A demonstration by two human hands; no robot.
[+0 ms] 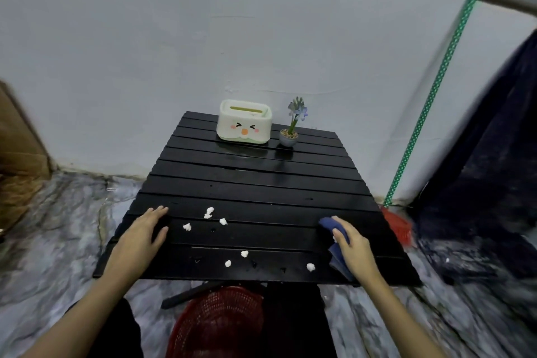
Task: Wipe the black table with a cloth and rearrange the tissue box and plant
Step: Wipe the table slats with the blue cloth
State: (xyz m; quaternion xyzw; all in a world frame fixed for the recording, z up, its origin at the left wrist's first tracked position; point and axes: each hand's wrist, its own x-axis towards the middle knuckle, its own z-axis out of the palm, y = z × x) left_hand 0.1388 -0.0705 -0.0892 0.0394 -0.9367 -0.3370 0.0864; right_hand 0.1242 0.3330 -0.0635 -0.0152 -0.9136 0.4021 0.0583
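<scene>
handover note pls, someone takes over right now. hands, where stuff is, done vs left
Left hand: flat on the black table, near-left edge, empty.
Right hand: grip on the blue cloth, pressed to the table's near-right.
Tissue box and plant: side by side at the far edge, untouched.
Done: little; white crumbs litter the near half.
Left: wipe crumbs off, probably into the red basket below, then rearrange box and plant.

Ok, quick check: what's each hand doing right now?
Left hand: open, flat on the black table, holding nothing.
Right hand: closed on the blue cloth.
</scene>
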